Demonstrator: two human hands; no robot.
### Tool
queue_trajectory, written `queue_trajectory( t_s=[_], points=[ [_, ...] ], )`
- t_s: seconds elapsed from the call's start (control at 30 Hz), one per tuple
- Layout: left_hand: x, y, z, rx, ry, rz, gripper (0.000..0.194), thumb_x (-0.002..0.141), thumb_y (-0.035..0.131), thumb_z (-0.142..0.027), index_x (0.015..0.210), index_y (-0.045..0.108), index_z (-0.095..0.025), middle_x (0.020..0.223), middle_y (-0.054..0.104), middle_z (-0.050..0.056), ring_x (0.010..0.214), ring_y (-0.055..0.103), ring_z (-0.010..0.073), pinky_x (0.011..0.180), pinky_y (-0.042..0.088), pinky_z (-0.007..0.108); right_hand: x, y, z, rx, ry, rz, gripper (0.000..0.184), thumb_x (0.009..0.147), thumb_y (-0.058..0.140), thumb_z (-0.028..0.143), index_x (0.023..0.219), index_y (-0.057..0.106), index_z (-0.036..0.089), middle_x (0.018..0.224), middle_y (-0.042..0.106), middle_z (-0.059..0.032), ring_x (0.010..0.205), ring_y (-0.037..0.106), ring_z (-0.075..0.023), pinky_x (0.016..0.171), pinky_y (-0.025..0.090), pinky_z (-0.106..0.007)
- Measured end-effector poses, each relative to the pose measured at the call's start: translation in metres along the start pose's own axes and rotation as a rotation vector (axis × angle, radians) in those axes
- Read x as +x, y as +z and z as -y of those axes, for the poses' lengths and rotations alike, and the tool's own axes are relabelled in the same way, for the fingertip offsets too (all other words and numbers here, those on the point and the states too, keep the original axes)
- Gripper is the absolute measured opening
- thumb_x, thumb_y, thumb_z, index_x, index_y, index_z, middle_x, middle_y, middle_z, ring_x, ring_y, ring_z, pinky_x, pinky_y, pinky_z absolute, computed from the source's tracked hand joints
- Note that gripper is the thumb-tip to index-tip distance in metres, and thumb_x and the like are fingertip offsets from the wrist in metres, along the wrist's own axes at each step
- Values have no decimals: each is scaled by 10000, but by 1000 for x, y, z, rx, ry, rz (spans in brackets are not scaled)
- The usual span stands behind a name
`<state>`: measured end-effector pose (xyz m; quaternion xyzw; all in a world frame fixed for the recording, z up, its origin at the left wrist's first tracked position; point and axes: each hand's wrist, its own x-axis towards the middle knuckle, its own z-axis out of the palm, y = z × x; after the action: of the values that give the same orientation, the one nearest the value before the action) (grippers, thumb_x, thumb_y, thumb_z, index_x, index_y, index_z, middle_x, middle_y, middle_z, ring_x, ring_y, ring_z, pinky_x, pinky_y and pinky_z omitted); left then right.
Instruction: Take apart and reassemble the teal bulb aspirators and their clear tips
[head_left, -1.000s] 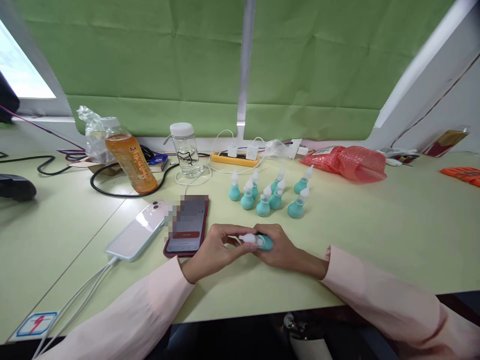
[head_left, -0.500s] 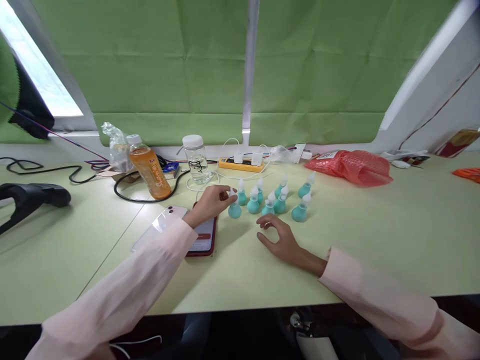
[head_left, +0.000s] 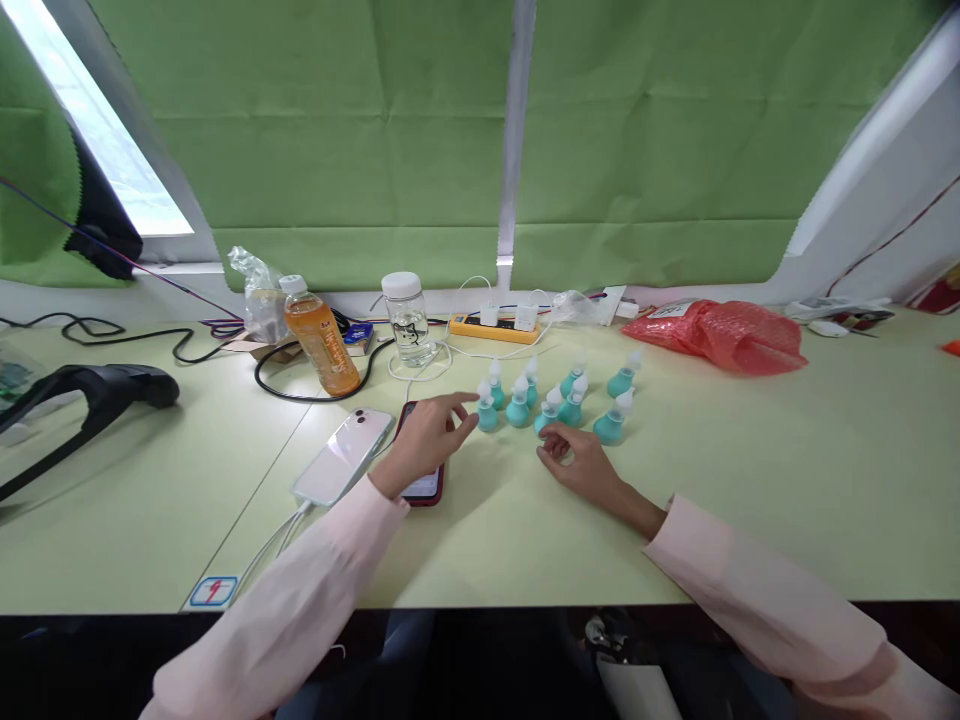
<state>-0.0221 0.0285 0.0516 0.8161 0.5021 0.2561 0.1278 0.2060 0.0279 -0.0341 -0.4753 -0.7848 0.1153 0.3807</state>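
Several small teal squeeze bulbs with white pointed nozzles stand grouped on the table [head_left: 712,500]. My left hand [head_left: 429,437] is beside the leftmost squeeze bulb [head_left: 487,417], its index finger stretched toward the nozzle and its thumb apart from it. Nothing is gripped in that hand. At the front of the group, my right hand [head_left: 586,468] rests low with loosely curled fingers and a gap between thumb and index finger. Its fingertips are close by a front squeeze bulb [head_left: 547,416] and partly cover its base; whether they touch cannot be told.
A red-cased phone [head_left: 425,492] lies under my left hand, beside a white phone [head_left: 345,458] with a cable. Behind stand an orange drink bottle [head_left: 321,340], a clear jar [head_left: 409,325] and a yellow power strip [head_left: 491,329]. A red bubble-wrap package [head_left: 720,335] lies at right.
My left hand has released the leftmost squeeze bulb's nozzle and drawn slightly back. My right hand has moved closer to the front bulbs, its fingers more curled. The view has shifted left.
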Motion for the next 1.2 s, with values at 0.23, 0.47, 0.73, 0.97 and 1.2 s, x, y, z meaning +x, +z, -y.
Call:
queue_trajectory(
  t_s=[0.23,0.47,0.73,0.97,1.2],
  points=[
    [-54,13,-5,169,-73,52,311,822,353,-310,1036,542,-186,839,604,58,699,572,174,624,436,283,-2,3,1,-175,96,141,251,694,495,234,935,542,181,696,581,-7,647,534,-145,629,425,-281],
    [-62,74,-21,173,136,118,439,785,414,-214,1220,352,-195,1145,470,125,1040,452,253,819,420,401,-4,7,3,-171,-64,114,136,699,505,210,815,553,159,807,570,-64,821,509,-196,756,410,-347],
    [-29,92,-28,123,126,132,535,779,429,-263,1266,249,-135,1263,334,194,1175,308,318,881,360,467,-3,6,-1,-117,-64,54,71,719,483,214,687,530,170,675,564,-29,682,535,-156,655,430,-287],
    [-34,107,-25,-16,193,87,499,761,454,-244,1231,307,-166,1320,258,171,1223,201,344,919,287,532,13,4,-9,-255,128,-81,374,754,462,366,1035,485,121,509,530,1,449,503,-146,518,414,-269],
    [-39,94,-25,-337,181,124,405,798,402,-220,1199,353,-218,1291,323,111,1195,295,243,953,326,442,27,8,-7,-366,271,-21,355,739,474,414,956,512,136,578,586,-50,539,566,-201,530,403,-282]
  ],
)
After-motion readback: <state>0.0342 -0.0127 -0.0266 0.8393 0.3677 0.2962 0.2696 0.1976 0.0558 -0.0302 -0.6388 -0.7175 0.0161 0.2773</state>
